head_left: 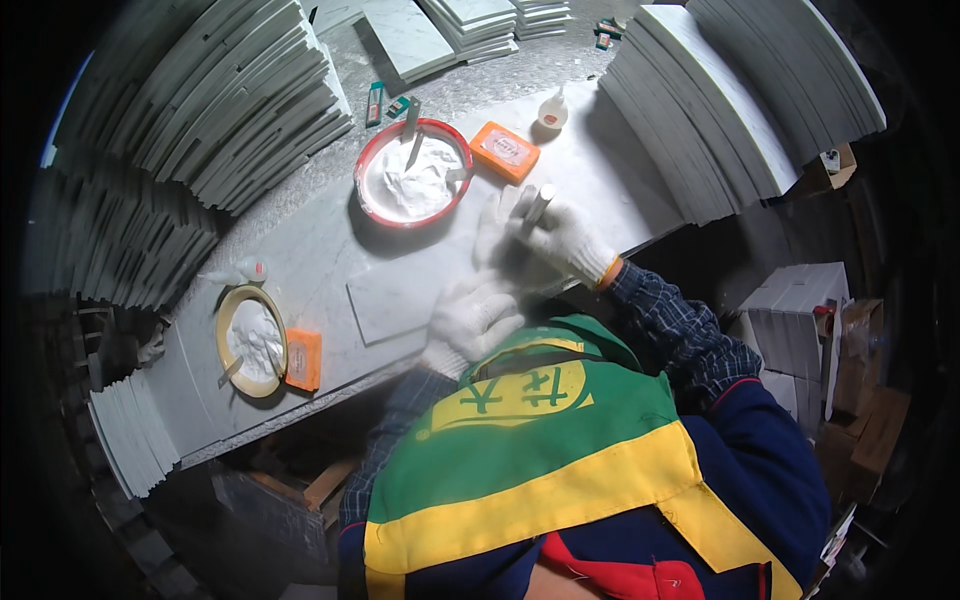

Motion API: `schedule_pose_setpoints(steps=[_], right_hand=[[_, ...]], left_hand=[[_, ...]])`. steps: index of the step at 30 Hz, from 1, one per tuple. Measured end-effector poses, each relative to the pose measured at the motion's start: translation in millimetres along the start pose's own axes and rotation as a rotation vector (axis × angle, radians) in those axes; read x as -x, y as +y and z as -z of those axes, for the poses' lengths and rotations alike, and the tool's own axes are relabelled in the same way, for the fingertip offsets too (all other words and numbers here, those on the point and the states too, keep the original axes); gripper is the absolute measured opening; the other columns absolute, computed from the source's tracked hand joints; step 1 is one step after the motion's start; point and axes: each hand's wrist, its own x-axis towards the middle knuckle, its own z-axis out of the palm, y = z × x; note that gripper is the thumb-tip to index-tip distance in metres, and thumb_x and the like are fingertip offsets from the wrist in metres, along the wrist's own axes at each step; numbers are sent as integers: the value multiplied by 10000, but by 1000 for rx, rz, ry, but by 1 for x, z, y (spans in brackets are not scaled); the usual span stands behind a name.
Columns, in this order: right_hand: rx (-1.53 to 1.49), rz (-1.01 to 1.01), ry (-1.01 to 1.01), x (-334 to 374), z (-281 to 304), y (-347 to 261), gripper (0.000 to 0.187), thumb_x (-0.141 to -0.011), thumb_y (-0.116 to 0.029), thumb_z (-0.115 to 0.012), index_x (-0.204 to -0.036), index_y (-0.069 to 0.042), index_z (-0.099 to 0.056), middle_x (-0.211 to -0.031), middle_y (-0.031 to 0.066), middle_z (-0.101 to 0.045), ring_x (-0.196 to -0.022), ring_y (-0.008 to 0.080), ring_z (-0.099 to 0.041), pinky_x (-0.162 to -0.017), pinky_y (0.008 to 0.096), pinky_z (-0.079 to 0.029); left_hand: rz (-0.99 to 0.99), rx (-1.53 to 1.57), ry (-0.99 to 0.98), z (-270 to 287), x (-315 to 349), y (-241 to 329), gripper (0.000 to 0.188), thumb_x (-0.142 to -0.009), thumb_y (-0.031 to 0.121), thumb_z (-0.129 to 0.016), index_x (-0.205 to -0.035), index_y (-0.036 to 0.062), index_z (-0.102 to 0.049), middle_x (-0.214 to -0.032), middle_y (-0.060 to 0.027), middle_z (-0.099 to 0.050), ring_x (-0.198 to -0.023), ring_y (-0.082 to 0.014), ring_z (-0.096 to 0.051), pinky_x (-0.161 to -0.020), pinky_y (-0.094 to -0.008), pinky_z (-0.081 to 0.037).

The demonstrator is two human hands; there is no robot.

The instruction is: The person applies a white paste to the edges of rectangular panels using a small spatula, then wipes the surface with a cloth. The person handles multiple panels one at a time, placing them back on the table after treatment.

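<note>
My right hand (572,240), in a white knit glove, is closed around a short grey stick-like tool (540,204) with a pale end. A blurred white shape (490,228) lies just left of it; I cannot make out what it is. At the table's near edge my left hand (468,320), also gloved, has its fingers curled in, and what they hold is hidden. Beside it lies a pale stone tile (388,303). Beyond the hands stand a red-rimmed bowl (464,150) of white paste with spatulas in it, an orange box (505,152) and a white squeeze bottle (552,112).
Tall stacks of tiles stand at the left (255,110) and right (690,110). Near left are a tan bowl (221,335) of white paste, a second orange box (303,360) and another bottle (250,270). Small green packs (375,104) lie behind. White boxes (795,310) stand at the right.
</note>
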Motion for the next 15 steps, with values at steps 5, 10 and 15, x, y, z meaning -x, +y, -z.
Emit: schedule_pose_setpoints(steps=[5, 10, 15], right_hand=[[52, 158, 25, 3, 3, -2, 191, -1015, -256, -656, -1079, -83, -706, -1010, 120, -718, -931, 207, -704, -852, 342, -552], [205, 220, -28, -2, 3, 2, 283, -1017, -295, -669, -1128, -39, -716, -1096, 138, -741, -968, 204, -711, -889, 354, -551], [-80, -43, 64, -13, 7, 7, 322, -1015, -330, -689, -1112, -24, -708, -1005, 140, -751, -996, 192, -710, -900, 354, -549]], left_hand=[[57, -49, -10, -2, 4, 2, 158, -793, 228, -793, -892, 111, -754, -985, -79, -724, -918, -314, -661, -795, -441, -515], [24, -28, 13, -2, 4, 0, 150, -795, 201, -797, -901, 102, -759, -989, -76, -725, -908, -311, -658, -802, -444, -510], [28, -29, -64, 1, 3, -2, 193, -805, 244, -788, -918, 91, -755, -1057, -118, -743, -1013, -332, -696, -816, -457, -528]])
